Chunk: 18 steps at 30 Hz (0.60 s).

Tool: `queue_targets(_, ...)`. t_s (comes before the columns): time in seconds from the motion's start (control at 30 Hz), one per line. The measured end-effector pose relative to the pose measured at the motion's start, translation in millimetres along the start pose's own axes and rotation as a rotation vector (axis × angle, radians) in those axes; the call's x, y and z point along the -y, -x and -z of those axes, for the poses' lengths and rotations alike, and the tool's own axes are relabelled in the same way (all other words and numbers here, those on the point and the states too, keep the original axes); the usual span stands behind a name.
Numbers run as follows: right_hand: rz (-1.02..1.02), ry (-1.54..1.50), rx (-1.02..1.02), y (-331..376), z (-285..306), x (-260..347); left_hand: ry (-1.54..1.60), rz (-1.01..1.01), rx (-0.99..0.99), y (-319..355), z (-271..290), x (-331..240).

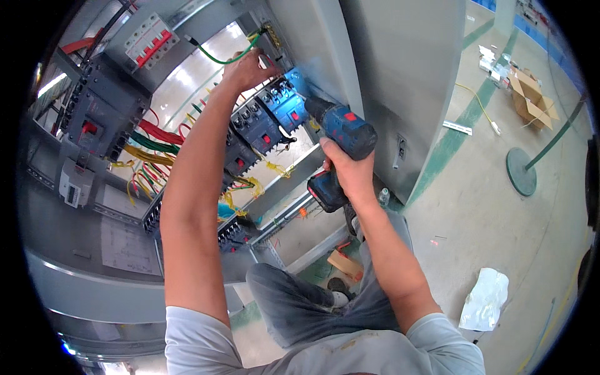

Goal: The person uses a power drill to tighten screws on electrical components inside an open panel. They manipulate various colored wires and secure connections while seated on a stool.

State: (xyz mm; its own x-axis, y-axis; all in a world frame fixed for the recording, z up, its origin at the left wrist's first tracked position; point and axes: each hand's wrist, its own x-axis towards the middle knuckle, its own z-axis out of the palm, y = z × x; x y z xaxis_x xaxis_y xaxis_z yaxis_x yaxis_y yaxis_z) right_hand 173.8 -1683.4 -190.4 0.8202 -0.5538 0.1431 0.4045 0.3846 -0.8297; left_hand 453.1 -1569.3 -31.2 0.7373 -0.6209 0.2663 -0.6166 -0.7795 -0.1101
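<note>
My right hand (351,172) grips a blue and black cordless drill (347,130) by its handle. The drill points up and left, its nose close to the end of a row of dark moulded-case circuit breakers (262,131) with red switches. Blue light falls on the end breaker (286,107). Reaching over the row's far side, my left hand (245,72) has its fingers bent toward the top of that breaker. What the fingertips hold, if anything, is hidden. A green wire (228,61) with a dark end loops over the left hand.
A large breaker (103,112) and a white breaker with red levers (150,42) sit at the left of the metal cabinet. Coloured wires (153,147) run between. The cabinet door (406,81) stands to the right. On the floor lie a cardboard box (531,100) and white sheet (485,300).
</note>
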Motion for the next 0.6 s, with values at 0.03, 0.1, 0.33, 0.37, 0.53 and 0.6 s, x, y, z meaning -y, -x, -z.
queue_targets(0.03,0.001,-0.026,0.002,-1.1,1.2,1.3,0.016,-0.005,-0.051,1.6,-3.9,0.1)
queue_targets(0.1,-0.001,-0.039,-0.021,2.9,0.9,1.5,0.046,-0.011,-0.154,6.1,-10.8,0.1)
queue_targets(0.33,-0.012,-0.120,0.017,3.3,13.7,-15.6,-0.086,-0.185,-0.268,38.7,-19.4,-15.2)
queue_targets(0.37,-0.023,-0.115,0.024,4.3,14.1,-16.5,-0.089,-0.220,-0.276,41.8,-19.2,-15.4)
queue_targets(0.53,-0.010,-0.104,0.032,9.6,15.3,-25.0,-0.046,-0.193,-0.153,40.0,-12.7,-17.4)
queue_targets(0.6,-0.007,-0.133,0.034,10.2,13.7,-32.1,0.085,-0.218,-0.109,29.3,-9.2,3.2)
